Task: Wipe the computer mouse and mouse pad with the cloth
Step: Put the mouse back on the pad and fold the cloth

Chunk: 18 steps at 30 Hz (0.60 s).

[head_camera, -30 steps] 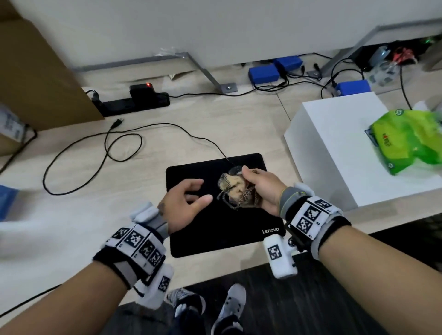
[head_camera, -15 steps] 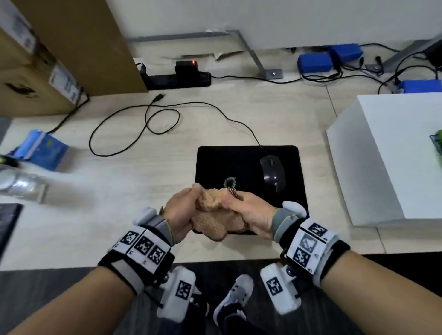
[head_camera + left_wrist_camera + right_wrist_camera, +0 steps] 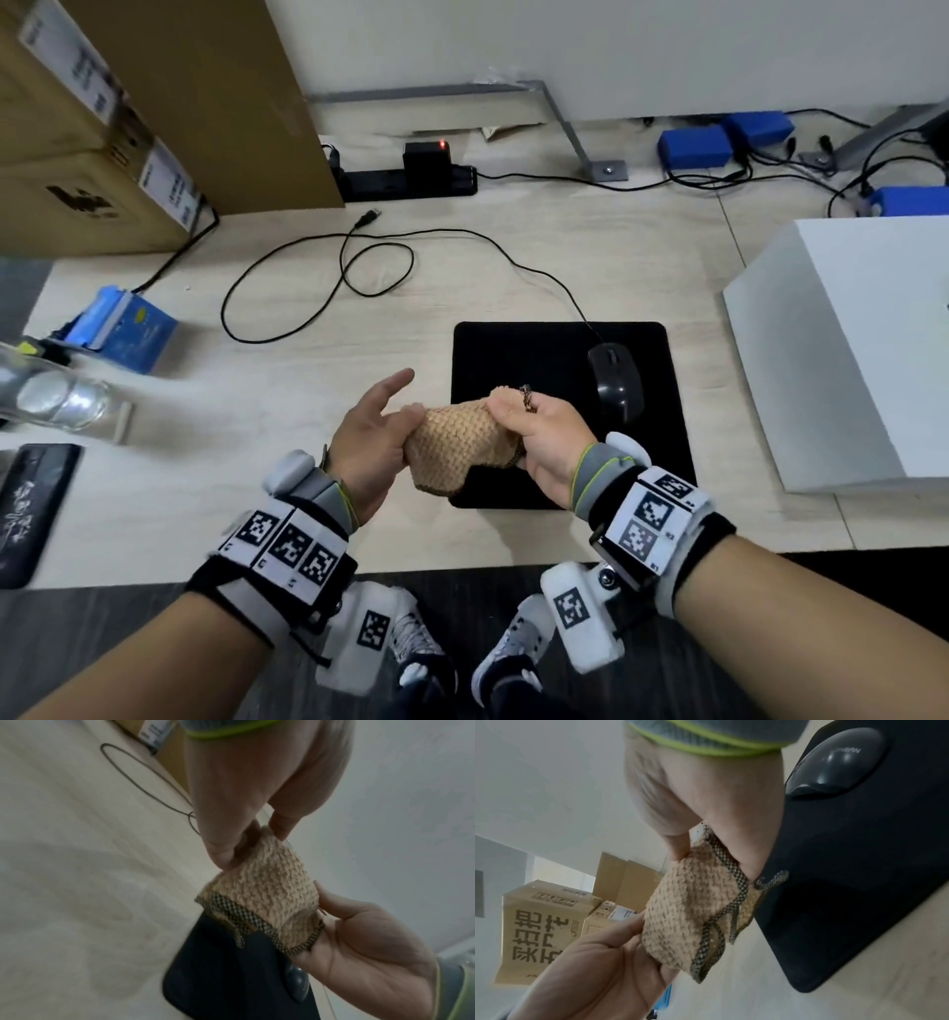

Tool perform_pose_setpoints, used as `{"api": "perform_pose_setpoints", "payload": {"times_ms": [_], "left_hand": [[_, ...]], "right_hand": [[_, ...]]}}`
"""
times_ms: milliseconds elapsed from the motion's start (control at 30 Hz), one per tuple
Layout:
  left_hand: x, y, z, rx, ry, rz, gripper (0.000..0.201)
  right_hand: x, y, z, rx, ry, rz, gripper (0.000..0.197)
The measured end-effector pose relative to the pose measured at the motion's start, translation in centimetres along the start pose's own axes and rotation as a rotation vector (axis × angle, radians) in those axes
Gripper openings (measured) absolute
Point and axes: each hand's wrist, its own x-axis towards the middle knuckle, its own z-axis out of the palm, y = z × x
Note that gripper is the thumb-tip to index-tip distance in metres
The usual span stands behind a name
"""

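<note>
A tan knitted cloth (image 3: 452,452) with a dark checked hem is held between both hands, above the near left corner of the black mouse pad (image 3: 539,360). My left hand (image 3: 411,416) pinches its left end, with one digit sticking out straight. My right hand (image 3: 500,411) grips its right end. The black wired mouse (image 3: 616,380) sits alone on the pad's right side, beyond my right hand. In the left wrist view my left hand (image 3: 246,845) pinches the cloth (image 3: 262,894). The right wrist view shows the cloth (image 3: 685,912) bunched under my right hand (image 3: 690,845), with the mouse (image 3: 834,764) behind.
The mouse cable (image 3: 318,288) loops across the wooden desk (image 3: 257,462) behind the pad. Cardboard boxes (image 3: 102,154) stand at the back left and a white box (image 3: 847,334) at the right. A blue packet (image 3: 128,324), a clear bottle (image 3: 46,401) and a black flat object (image 3: 25,509) lie at the left.
My right hand lifted the cloth off the mouse and drew it toward me. My left hand, open a second ago, took hold of its other end. The cloth now stretches between them.
</note>
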Motion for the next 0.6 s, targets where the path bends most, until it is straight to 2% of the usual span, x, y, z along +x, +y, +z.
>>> {"api": "perform_pose_setpoints", "payload": {"times_ms": [33, 67, 133, 167, 200, 233, 267, 333, 367, 467, 533, 600], "left_hand": [[-0.1, 0.4, -0.9, 0.066, -0.004, 0.047, 0.030], [0.0, 0.6, -1.5, 0.153, -0.015, 0.099, 0.026], [0.2, 1.3, -3.0, 0.343, -0.056, 0.203, 0.025], [0.3, 1.6, -3.7, 0.438, -0.079, 0.249, 0.033], [0.6, 2.0, -4.4, 0.548, -0.088, 0.301, 0.045], [0.9, 2.3, -5.1, 0.684, -0.083, 0.352, 0.054], [1.2, 2.7, -6.1, 0.830, -0.073, 0.395, 0.059], [1.6, 3.7, -7.7, 1.014, -0.047, 0.437, 0.052], [2.0, 4.0, -8.8, 1.047, -0.043, 0.472, 0.043], [2.8, 4.3, -10.2, 1.074, -0.034, 0.636, 0.018], [3.2, 3.9, -11.4, 1.061, -0.031, 0.730, 0.014], [3.8, 3.6, -12.5, 1.032, -0.047, 0.727, 0.015]], "right_hand": [[0.1, 0.0, 0.7, -0.001, 0.026, -0.024, 0.014], [0.3, 0.0, 1.0, -0.014, 0.059, -0.061, 0.023], [0.9, 0.2, 1.9, -0.119, 0.121, -0.134, 0.066], [1.0, 0.1, 2.3, -0.198, 0.147, -0.153, 0.087], [1.1, -0.1, 2.8, -0.283, 0.161, -0.171, 0.098], [1.2, -0.2, 3.4, -0.350, 0.150, -0.186, 0.095], [1.4, -0.3, 4.3, -0.391, 0.112, -0.186, 0.078], [1.4, -0.7, 6.1, -0.483, 0.000, -0.172, 0.031], [1.5, -0.8, 7.3, -0.555, -0.036, -0.190, 0.020], [2.2, -0.7, 8.8, -0.816, -0.021, -0.312, 0.017], [2.6, -0.1, 9.9, -0.959, -0.001, -0.438, 0.017], [2.9, 0.6, 11.1, -1.008, -0.008, -0.585, 0.018]]}}
